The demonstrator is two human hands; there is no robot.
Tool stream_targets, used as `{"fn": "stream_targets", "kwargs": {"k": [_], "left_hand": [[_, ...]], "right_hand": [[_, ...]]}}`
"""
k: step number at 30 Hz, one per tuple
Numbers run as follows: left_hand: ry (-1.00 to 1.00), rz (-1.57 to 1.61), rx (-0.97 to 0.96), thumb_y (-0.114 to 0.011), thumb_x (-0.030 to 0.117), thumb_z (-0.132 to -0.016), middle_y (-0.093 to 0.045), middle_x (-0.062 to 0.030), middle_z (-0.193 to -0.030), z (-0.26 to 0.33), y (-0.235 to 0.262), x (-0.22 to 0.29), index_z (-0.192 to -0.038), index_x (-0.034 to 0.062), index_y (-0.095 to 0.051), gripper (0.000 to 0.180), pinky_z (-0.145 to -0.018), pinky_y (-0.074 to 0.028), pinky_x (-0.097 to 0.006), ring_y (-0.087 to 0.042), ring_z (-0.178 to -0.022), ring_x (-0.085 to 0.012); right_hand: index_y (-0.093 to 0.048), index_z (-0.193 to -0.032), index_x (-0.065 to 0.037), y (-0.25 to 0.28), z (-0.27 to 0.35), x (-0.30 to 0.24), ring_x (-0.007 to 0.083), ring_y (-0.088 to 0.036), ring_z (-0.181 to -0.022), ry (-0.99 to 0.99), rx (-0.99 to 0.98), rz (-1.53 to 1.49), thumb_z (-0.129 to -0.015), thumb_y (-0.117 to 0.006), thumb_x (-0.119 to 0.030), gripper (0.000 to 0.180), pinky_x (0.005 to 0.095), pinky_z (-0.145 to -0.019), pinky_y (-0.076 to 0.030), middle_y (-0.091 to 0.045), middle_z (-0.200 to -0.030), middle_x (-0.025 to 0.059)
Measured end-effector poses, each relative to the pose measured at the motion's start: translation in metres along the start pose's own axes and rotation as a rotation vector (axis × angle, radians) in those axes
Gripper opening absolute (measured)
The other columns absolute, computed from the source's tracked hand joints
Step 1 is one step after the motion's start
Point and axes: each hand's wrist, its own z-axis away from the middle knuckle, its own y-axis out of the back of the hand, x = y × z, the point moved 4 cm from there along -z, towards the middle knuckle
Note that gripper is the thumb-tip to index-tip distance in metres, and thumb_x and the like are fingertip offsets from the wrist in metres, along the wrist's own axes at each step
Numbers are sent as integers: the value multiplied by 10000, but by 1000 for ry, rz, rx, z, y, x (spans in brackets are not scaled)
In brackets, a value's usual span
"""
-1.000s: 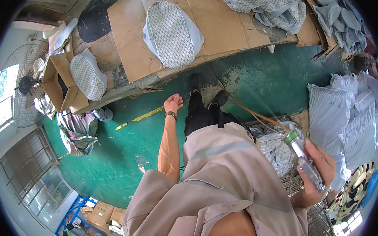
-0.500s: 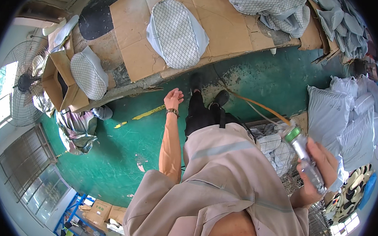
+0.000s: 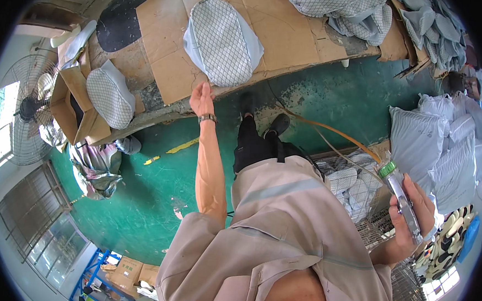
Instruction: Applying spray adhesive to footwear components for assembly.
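Observation:
On the cardboard-covered workbench [image 3: 292, 40] lies an oval cushion [image 3: 220, 44], pale grey with a dark diamond-grid top and plain fabric showing along its sides. My left hand [image 3: 201, 98] is at the bench's front edge, just below the cushion's near end. Its fingers point toward the cushion, loosely bent, with the thumb apart, and nothing shows in them. Out to the right, my right hand [image 3: 416, 211] is wrapped round a silver air tool [image 3: 403, 202] with a green collar. An orange hose [image 3: 344, 136] runs from the tool's end.
Another diamond-grid cushion [image 3: 110, 95] lies on the left beside an open cardboard box [image 3: 70, 107]. A caged fan [image 3: 29, 107] stands at far left. More grid-patterned covers [image 3: 364, 23] are heaped at the bench's right. Full white sacks [image 3: 418, 142] and a wire basket [image 3: 355, 185] stand at right.
My left hand has moved forward and a little left, up to the bench edge by the cushion. My right hand still holds the air tool, shifted slightly right.

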Motion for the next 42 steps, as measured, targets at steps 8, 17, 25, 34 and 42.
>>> {"fn": "stream_targets", "kwargs": {"k": [8, 17, 25, 34, 42], "left_hand": [[-95, -705, -68, -798, 249, -801, -727, -70, -766, -38, -18, 54, -949, 7, -780, 284, -711, -550, -315, -689, -708, -137], [-13, -235, -256, -819, 195, -798, -705, -90, -750, -19, -66, 147, -974, -55, -752, 313, -597, -562, -283, -666, -632, -156], [124, -149, -229, -821, 126, -784, -709, -112, -768, -59, -58, 140, -988, -90, -724, 313, -565, -579, -295, -679, -622, -183], [93, -369, -365, -797, 125, -793, -699, -95, -739, -58, -58, 173, -923, -66, -740, 238, -538, -520, -266, -642, -589, -147], [-110, -282, -409, -802, 166, -796, -691, -68, -732, -40, -73, 271, -915, -42, -745, 247, -569, -505, -256, -624, -600, -132]], "right_hand": [[-674, -1256, 51, 21, 30, 24, 219, -679, -837, -142, -262, -113, -761, -780, -199, 564, 303, -800, -509, -677, -1124, 187], [-695, -1244, 13, 1, 16, 0, 277, -642, -1027, -192, -278, -137, -725, -792, -186, 564, 338, -938, -447, -710, -1078, 171], [-698, -1186, 47, -27, -6, -27, 285, -653, -722, 22, -219, -237, -688, -793, -218, 572, 324, -676, -468, -667, -847, 180], [-674, -1210, 55, -40, -23, -49, 256, -596, -635, 64, -223, -266, -673, -753, -134, 574, 314, -604, -436, -606, -754, 150], [-638, -1276, 51, -59, -22, -50, 249, -617, -693, 27, -202, -267, -685, -742, -32, 605, 299, -659, -473, -634, -834, 164]]}}
